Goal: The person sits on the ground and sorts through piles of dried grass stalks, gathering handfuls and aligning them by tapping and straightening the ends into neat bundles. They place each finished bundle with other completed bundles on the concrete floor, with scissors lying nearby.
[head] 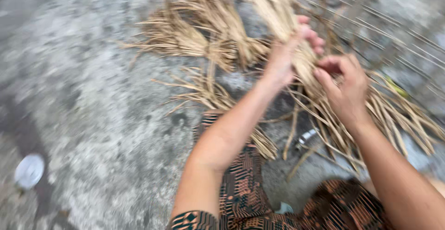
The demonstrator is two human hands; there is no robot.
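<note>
At lower left of the frame, a round white lid [29, 170] lies on the grey concrete ground [102, 95], well apart from everything else. Toward upper centre, loose bunches of dry straw [199, 35] spread over the ground, with a smaller tuft just below them. Right of centre, the left hand [287, 56] reaches up from the lower middle of the frame; its fingers [315, 39] are curled around the main straw bundle [282, 12], gripping it where the stalks gather. Just beside it, the right hand [345, 88] comes in from the lower right corner, fingers bent and narrow, pinching at stalks of the same bundle; motion blur hides the exact contact. Below the hands, the bundle's stalks fan out toward the right edge. A small shiny metal object [307, 137] lies under them, too blurred to identify. At bottom centre, patterned orange-and-black clothing [241, 188] covers the person's lap.
</note>
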